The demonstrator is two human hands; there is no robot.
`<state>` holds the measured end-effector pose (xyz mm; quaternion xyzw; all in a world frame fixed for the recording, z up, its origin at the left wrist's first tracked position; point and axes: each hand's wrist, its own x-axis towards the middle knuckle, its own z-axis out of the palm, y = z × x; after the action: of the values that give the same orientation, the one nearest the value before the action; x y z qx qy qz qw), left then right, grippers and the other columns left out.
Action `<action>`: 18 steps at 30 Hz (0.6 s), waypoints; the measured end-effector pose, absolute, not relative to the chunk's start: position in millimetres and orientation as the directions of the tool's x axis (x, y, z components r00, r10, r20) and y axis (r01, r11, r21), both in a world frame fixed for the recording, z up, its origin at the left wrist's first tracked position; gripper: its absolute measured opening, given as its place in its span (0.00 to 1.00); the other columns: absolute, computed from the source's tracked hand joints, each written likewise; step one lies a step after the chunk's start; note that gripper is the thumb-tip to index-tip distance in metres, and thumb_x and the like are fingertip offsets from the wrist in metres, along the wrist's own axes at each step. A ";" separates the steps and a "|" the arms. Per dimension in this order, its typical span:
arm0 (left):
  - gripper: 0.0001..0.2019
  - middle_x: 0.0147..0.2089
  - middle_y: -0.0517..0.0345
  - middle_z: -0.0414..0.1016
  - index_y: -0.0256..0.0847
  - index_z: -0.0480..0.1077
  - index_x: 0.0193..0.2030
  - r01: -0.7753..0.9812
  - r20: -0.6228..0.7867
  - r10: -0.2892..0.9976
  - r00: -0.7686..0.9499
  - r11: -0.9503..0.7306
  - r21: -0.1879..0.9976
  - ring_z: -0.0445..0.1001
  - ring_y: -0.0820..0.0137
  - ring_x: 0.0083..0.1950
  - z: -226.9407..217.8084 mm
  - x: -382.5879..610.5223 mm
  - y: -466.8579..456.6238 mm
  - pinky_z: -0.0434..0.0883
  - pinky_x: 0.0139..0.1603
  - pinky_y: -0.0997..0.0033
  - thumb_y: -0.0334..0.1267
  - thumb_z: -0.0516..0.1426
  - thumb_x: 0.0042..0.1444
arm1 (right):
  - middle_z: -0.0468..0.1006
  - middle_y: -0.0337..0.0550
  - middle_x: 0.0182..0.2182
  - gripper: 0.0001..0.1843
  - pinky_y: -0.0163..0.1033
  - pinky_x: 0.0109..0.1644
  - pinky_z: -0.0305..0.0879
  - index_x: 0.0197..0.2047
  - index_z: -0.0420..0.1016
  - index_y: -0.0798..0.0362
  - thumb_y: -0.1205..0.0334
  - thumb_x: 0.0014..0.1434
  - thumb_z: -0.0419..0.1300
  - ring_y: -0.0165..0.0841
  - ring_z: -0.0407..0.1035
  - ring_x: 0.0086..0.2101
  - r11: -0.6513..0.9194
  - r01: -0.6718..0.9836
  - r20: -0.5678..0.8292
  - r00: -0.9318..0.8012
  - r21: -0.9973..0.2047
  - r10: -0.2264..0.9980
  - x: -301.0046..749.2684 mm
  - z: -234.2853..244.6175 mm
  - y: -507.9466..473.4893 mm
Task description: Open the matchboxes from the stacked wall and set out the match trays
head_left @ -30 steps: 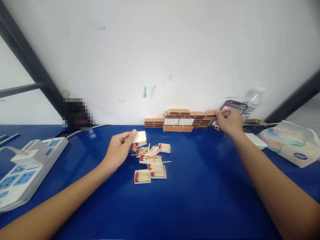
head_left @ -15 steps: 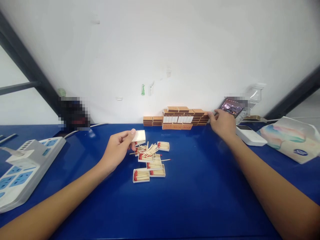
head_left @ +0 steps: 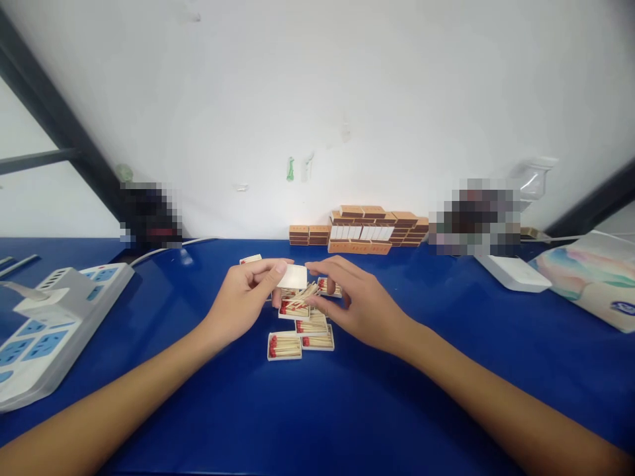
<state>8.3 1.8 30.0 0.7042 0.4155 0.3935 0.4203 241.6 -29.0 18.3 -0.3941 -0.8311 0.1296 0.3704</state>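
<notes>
My left hand (head_left: 245, 294) is closed, pinching a small white matchbox tray (head_left: 294, 277) between thumb and fingers, its plain face up. At the tray's right end is my right hand (head_left: 360, 301), thumb and index finger apart. Its index fingertip is by the tray's corner, and its thumb reaches the loose matches (head_left: 308, 292). Below them sits a tray of red-headed matches (head_left: 294, 311). Several more filled trays lie close by, including a front-left tray (head_left: 284, 346) and a tray (head_left: 329, 287) partly behind my right fingers. Another tray (head_left: 251, 259) shows behind my left hand.
Stacked brown matchboxes (head_left: 360, 246) line the wall, with a smaller stack (head_left: 308, 235) to their left. A power strip (head_left: 54, 337) lies at the left. On the right are a white device (head_left: 516, 273), a tissue pack (head_left: 590, 281) and a clear bottle (head_left: 538, 177).
My right hand has come from the right end of the matchbox stack to the matches in the middle. My left hand has shifted slightly right with the white tray.
</notes>
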 end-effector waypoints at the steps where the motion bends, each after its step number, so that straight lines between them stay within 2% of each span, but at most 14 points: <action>1: 0.23 0.22 0.62 0.72 0.39 0.78 0.54 0.253 0.203 0.914 0.352 -0.301 0.919 0.72 0.68 0.29 31.1 9.2 0.1 0.68 0.36 0.69 0.57 0.56 0.68 | 0.79 0.46 0.50 0.19 0.43 0.41 0.71 0.63 0.72 0.45 0.53 0.71 0.61 0.34 0.73 0.36 0.662 0.557 0.521 -0.416 -0.502 0.745 241.5 18.3 -30.0; 7: 0.24 0.21 0.62 0.73 0.38 0.77 0.58 0.247 0.194 0.895 0.402 -0.310 0.918 0.73 0.68 0.29 31.1 12.1 -5.7 0.70 0.36 0.68 0.55 0.56 0.69 | 0.79 0.46 0.48 0.17 0.42 0.37 0.70 0.58 0.75 0.44 0.52 0.68 0.63 0.35 0.72 0.36 0.628 0.523 0.476 -0.410 -0.576 0.778 245.3 23.6 -29.7; 9: 0.24 0.22 0.62 0.73 0.38 0.77 0.59 0.249 0.197 0.883 0.426 -0.324 0.913 0.72 0.68 0.29 29.9 12.8 -6.7 0.69 0.35 0.68 0.54 0.55 0.70 | 0.79 0.44 0.45 0.15 0.41 0.37 0.69 0.55 0.76 0.45 0.53 0.68 0.63 0.34 0.71 0.36 0.635 0.534 0.467 -0.431 -0.558 0.772 246.3 27.5 -29.9; 12: 0.23 0.23 0.62 0.71 0.40 0.76 0.60 0.285 0.243 0.876 0.418 -0.380 0.880 0.71 0.69 0.28 29.8 11.7 -8.1 0.68 0.33 0.69 0.54 0.54 0.70 | 0.79 0.44 0.41 0.13 0.41 0.37 0.68 0.52 0.77 0.46 0.53 0.66 0.63 0.34 0.71 0.34 0.660 0.607 0.508 -0.437 -0.442 0.742 262.1 38.5 -26.1; 14: 0.22 0.23 0.64 0.69 0.41 0.75 0.59 0.359 0.310 0.884 0.349 -0.432 0.827 0.68 0.70 0.27 30.9 8.5 -7.8 0.67 0.33 0.69 0.54 0.53 0.70 | 0.79 0.45 0.40 0.14 0.43 0.38 0.67 0.51 0.77 0.47 0.54 0.64 0.64 0.36 0.71 0.34 0.601 0.732 0.539 -0.381 -0.321 0.751 288.2 47.0 -18.6; 16: 0.20 0.24 0.66 0.67 0.44 0.76 0.58 0.486 0.395 0.867 0.304 -0.498 0.719 0.67 0.71 0.27 32.4 3.7 -5.8 0.67 0.34 0.68 0.53 0.56 0.69 | 0.80 0.47 0.39 0.11 0.45 0.38 0.65 0.44 0.78 0.49 0.55 0.60 0.65 0.39 0.71 0.34 0.424 0.885 0.536 -0.268 -0.192 0.801 324.4 51.8 -7.5; 18: 0.18 0.27 0.64 0.70 0.45 0.76 0.55 0.604 0.463 0.804 0.373 -0.589 0.537 0.70 0.69 0.30 33.4 -1.1 -2.6 0.68 0.39 0.67 0.51 0.59 0.65 | 0.81 0.48 0.36 0.09 0.45 0.37 0.64 0.35 0.77 0.49 0.54 0.57 0.68 0.40 0.71 0.32 0.217 0.970 0.434 -0.148 -0.113 0.889 362.0 49.6 5.1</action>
<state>-1.1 -2.6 33.4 0.8166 0.4310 0.3573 0.1402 362.0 5.1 49.6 -0.6184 -0.7514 -0.0967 0.2089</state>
